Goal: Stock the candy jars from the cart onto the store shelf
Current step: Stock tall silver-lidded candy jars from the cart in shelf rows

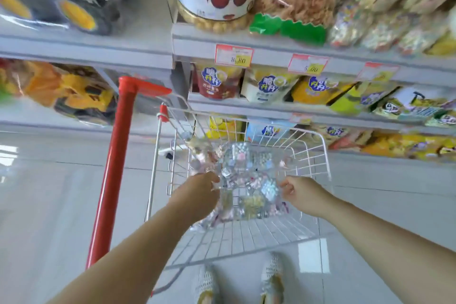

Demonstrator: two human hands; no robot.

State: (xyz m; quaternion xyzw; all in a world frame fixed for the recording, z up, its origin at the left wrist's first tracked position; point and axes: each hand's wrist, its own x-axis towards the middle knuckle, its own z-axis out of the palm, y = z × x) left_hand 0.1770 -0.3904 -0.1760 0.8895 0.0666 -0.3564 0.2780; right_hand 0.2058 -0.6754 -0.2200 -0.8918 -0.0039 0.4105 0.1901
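Grey store shelving [271,43] fills the upper half of the frame, with snack bags [269,86] packed on its middle tiers and wrapped toy trucks [74,7] at the upper left. Below it, at the centre of the frame, stands a white wire cart [324,155] with a red handle post [116,168] on its left.

The candy jar [246,177], clear and full of small wrapped sweets, lies low in the cart's basket between both hands. The left hand [197,191] is closed against its left side, and the right hand [299,192] has its fingers curled on the right edge. Motion blur hides whether more than one jar lies there.

As a judgement, the lift is only beginning: this jar has not left the basket. The pale speckled packs [385,7] at the upper right may be the same stock already placed, but that cannot be told.

The basket's wire rim rings the jar on all sides, so it must rise straight up first. The shelf lips with price tags [234,55] jut out just beyond the cart, and every tier in view looks crowded, leaving no plain gap. The floor to the left and right offers room.
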